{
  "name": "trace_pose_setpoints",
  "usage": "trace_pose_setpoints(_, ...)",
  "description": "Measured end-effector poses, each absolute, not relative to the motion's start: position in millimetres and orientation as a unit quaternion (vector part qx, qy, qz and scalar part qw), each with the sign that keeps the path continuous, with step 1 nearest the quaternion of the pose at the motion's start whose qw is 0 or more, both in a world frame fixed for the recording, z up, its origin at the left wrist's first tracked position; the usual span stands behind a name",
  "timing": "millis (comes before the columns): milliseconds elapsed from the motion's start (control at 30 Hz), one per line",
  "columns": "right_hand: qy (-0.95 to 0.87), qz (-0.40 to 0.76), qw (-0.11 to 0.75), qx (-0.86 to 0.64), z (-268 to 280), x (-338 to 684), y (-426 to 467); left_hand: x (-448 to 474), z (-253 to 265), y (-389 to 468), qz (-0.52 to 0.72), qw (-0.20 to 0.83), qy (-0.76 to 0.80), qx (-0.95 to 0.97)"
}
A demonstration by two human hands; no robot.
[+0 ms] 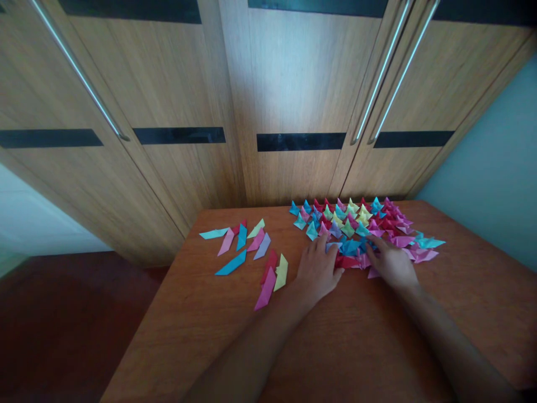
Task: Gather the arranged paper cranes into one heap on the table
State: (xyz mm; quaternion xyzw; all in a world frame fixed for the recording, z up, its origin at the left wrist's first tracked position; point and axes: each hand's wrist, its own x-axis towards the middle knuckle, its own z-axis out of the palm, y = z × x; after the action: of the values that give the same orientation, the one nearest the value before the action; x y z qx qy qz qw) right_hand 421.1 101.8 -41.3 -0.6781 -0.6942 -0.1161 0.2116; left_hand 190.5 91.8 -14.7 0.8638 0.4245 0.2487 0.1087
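On the right half of the table, folded paper pieces in blue, pink, red, yellow and purple stand in rows, many with pointed tips up. My left hand (318, 267) lies palm down at the near left corner of these rows. Its fingers are stretched out and its thumb is apart, beside a red folded paper piece (347, 262). My right hand (392, 263) reaches in from the right with fingers apart, touching the blue folded paper pieces (351, 246). Its far fingers are partly hidden. Between the hands sit the red, blue and pink pieces.
Flat folded paper strips lie at the left of the brown table (201, 324), among them a blue strip (230, 263), a magenta strip (265, 291) and a yellow strip (281, 273). A wooden wardrobe (293, 73) stands right behind the table, with a blue wall (495, 168) at right.
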Motion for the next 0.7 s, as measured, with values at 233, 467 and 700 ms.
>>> trace_pose_setpoints(233, -0.668, -0.018, 0.356, -0.653, -34, 389, 97, 172, -11, 85, 0.264, 0.124, 0.430, 0.854)
trace_pose_setpoints(467, -0.617, 0.144, 0.477, -0.609, -26, 310, 112, 108, 5, 76, 0.293, 0.124, 0.451, 0.834)
trace_pose_setpoints(700, -0.603, 0.281, 0.547, -0.508, -14, 190, 149, 6, 21, 72, 0.316, 0.049, 0.537, 0.781)
